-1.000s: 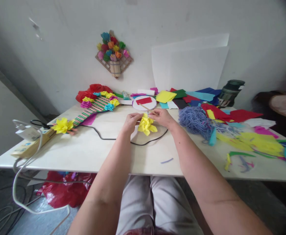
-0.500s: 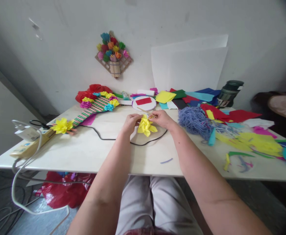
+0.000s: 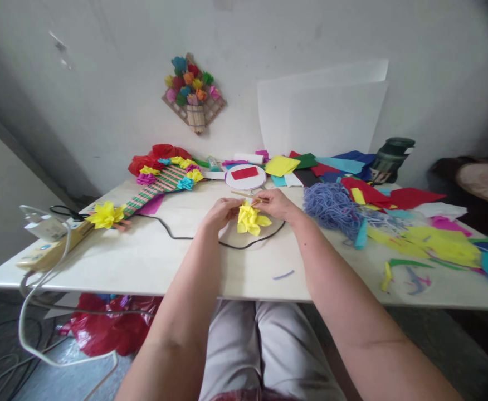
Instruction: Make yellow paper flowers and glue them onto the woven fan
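Between my hands is a yellow paper flower with pointed petals, held just above the table. My left hand is closed on the flower's left edge, its fingertips partly hidden by petals. A thin wooden stick lies across the top of the flower, and my right hand pinches it near its right end. The fingers of my right hand also sit close to the upper petals; whether they touch them I cannot tell.
A black cable loops under my hands. To the right lie tangled blue yarn and coloured paper scraps. A striped woven piece with paper flowers and a power strip are at left. A dark bottle stands behind.
The yellow flower has turned and shifted slightly to the right. The stick has tilted to nearly level, its left end lower than before. Both hands keep their grip.
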Action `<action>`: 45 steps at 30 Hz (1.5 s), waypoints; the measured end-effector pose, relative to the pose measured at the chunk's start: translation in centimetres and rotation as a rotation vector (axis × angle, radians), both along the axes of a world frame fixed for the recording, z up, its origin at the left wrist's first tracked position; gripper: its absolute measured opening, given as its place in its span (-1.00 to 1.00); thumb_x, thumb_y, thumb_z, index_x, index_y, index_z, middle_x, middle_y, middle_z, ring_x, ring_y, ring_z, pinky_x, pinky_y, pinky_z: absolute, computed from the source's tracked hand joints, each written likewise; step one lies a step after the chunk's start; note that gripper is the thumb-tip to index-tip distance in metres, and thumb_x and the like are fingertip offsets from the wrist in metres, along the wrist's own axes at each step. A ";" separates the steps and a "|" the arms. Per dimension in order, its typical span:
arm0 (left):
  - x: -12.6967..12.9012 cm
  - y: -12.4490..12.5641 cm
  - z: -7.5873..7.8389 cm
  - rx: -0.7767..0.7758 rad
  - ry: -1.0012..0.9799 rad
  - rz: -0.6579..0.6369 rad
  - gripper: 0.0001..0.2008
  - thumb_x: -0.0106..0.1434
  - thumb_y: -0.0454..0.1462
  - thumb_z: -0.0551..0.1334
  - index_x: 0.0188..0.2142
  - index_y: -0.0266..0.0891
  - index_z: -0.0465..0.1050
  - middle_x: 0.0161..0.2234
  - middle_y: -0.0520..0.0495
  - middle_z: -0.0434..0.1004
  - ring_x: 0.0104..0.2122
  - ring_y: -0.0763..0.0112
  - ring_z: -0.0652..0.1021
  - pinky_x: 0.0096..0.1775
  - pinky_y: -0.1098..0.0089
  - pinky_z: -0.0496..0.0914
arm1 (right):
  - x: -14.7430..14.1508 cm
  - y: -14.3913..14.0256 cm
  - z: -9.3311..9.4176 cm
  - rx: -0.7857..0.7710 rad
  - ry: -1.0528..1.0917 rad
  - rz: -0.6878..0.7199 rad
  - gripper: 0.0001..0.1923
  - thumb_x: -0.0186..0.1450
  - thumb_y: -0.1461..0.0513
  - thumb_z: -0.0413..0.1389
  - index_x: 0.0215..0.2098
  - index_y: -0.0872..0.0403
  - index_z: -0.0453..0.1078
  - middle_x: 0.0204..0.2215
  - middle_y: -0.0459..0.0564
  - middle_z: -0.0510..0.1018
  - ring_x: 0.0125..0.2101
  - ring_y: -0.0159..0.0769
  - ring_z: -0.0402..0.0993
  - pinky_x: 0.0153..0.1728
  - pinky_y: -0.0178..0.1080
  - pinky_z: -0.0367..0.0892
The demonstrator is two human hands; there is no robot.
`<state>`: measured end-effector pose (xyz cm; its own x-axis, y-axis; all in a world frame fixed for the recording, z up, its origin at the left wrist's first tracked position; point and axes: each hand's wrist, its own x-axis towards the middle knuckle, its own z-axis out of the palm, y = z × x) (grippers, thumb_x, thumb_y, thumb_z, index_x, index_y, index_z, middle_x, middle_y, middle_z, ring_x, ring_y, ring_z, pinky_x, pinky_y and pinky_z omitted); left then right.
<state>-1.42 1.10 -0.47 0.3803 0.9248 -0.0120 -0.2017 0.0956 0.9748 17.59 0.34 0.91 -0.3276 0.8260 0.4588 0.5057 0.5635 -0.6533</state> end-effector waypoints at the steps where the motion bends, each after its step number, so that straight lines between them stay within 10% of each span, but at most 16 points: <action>1: 0.0 0.0 0.0 0.002 0.002 -0.007 -0.69 -0.18 -0.16 0.42 -0.53 -0.37 0.47 -0.57 -0.08 0.48 -0.56 0.46 0.46 -0.51 0.47 0.30 | 0.0 -0.1 0.1 0.006 -0.006 -0.011 -0.85 0.05 0.24 0.15 -0.42 0.11 0.52 -0.51 -0.08 0.54 -0.46 -0.33 0.41 -0.43 -0.33 0.24; 17: 0.0 0.2 0.0 0.083 -0.013 0.136 -0.74 -0.16 -0.19 0.38 -0.54 -0.33 0.41 -0.58 -0.01 0.44 -0.55 0.49 0.46 -0.45 0.47 0.32 | 0.0 -0.3 0.5 0.089 0.008 -0.008 -0.64 0.25 0.00 0.02 -0.33 0.09 0.50 -0.36 -0.02 0.50 -0.35 -0.32 0.36 -0.31 -0.29 0.24; 45: 0.2 -0.4 0.5 0.197 0.084 0.173 -0.68 -0.18 -0.08 0.40 -0.58 -0.31 0.46 -0.59 -0.02 0.43 -0.54 0.48 0.42 -0.45 0.46 0.31 | -0.3 -0.6 0.7 0.080 0.099 -0.187 -0.66 0.17 0.03 0.09 -0.38 0.11 0.55 -0.65 -0.10 0.43 -0.59 -0.41 0.25 -0.54 -0.33 0.15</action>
